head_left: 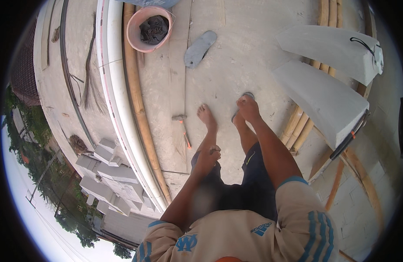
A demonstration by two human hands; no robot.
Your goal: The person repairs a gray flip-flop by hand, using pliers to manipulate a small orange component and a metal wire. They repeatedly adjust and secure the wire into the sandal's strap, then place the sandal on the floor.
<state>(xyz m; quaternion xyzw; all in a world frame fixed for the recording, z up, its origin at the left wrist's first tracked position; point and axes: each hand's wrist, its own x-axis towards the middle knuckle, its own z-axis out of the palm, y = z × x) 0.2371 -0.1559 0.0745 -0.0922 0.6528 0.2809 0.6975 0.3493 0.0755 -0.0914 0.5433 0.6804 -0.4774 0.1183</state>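
My right hand (249, 108) reaches down over my right foot, its fingers curled at the front of a grey flip-flop (248, 94). Much of that flip-flop is hidden beneath the foot and hand. My left hand (206, 158) is closed in front of my left knee; a small dark bit shows at its fingers, too small to name. Bare on the concrete rests my left foot (205, 114). A second grey flip-flop (200, 49) lies farther ahead, apart from both hands. To the left of my bare foot is a hammer (182, 130) with an orange-and-black handle.
A pink bucket (134, 32) with dark material inside stands ahead left, beside a bamboo pole (138, 109) and white pipes (118, 100). Grey blocks (116, 179) are stacked beyond them. Two long light-grey blocks (321, 98) rest on bamboo poles at right; a saw-like tool (341, 148) lies against one.
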